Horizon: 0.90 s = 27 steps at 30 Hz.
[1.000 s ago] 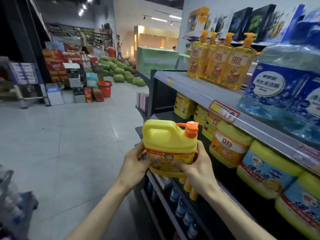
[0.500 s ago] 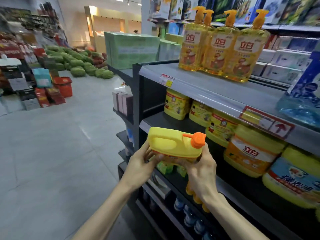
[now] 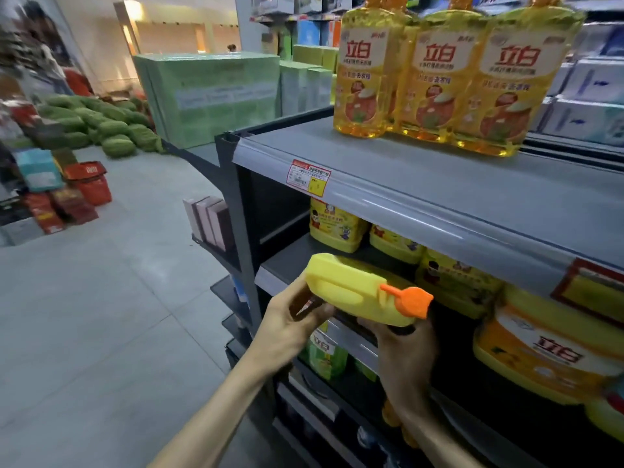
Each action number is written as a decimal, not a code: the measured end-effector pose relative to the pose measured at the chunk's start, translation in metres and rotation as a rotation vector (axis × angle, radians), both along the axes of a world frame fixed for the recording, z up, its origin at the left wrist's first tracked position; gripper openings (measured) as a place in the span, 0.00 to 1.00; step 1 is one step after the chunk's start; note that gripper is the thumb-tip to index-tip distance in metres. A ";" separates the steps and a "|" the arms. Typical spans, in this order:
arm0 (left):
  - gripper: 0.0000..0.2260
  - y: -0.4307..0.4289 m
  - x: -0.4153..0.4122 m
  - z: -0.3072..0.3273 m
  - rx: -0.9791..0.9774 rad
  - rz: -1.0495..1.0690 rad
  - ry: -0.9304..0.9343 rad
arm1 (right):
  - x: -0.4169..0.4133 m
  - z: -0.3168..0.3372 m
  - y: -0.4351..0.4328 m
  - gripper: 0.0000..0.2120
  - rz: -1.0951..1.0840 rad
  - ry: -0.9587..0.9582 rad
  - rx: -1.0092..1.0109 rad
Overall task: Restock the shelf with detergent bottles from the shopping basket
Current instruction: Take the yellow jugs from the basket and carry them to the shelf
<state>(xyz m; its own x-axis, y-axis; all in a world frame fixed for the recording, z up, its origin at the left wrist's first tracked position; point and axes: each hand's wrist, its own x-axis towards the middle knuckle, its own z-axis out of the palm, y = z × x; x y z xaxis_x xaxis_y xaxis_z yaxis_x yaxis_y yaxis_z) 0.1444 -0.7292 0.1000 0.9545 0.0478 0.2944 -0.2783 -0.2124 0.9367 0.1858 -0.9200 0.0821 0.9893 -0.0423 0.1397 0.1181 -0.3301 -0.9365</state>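
1. I see a yellow detergent jug [image 3: 351, 292] with an orange cap [image 3: 410, 301], tipped toward the middle shelf [image 3: 290, 265].
2. My left hand [image 3: 290, 319] and right hand [image 3: 405, 352] are both clamped on it.
3. 3 amber pump bottles [image 3: 439, 82] stand above; yellow jugs [image 3: 336, 224] sit behind.

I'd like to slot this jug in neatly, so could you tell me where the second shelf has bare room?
Bare room lies at the second shelf's left front corner, bordered by the upright post and the small yellow jugs. Rightward it is crowded with large jugs.
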 end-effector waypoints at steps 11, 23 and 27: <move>0.20 0.013 0.075 -0.006 -0.073 -0.137 0.070 | 0.019 -0.032 0.033 0.44 -0.481 -0.255 -0.008; 0.40 0.033 0.110 -0.022 0.265 -0.303 0.147 | 0.005 -0.034 0.063 0.37 -0.568 -0.170 0.030; 0.34 0.044 0.105 -0.032 0.266 -0.377 0.155 | -0.016 -0.047 0.069 0.38 -0.517 -0.097 0.069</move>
<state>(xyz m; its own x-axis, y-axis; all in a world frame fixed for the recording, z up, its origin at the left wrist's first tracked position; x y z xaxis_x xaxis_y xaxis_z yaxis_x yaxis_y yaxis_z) 0.2496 -0.6850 0.0678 0.9242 -0.3679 0.1024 -0.2437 -0.3615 0.9000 0.1695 -0.8509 0.0353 0.8197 -0.5331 0.2097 0.0438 -0.3067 -0.9508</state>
